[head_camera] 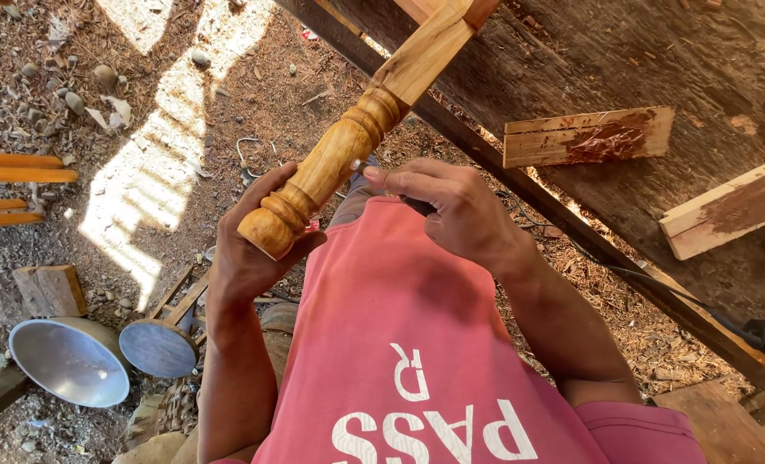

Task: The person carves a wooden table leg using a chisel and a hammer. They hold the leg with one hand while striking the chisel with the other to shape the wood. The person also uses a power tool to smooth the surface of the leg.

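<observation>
Outdoor woodworking shop: wood shavings (253, 94) on dirt, rough workbench (623, 60), offcut boards (587, 136).

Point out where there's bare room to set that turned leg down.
Bare bench top lies above the glue-smeared offcut, and more between it and the second offcut. The ground left of the left hand is crowded: metal bowl, round lid, wood block.

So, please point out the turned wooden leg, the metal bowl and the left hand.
turned wooden leg (335, 155), head view, on its rounded middle.
metal bowl (66, 361), head view, on its inside.
left hand (249, 249), head view, on its back.
</observation>
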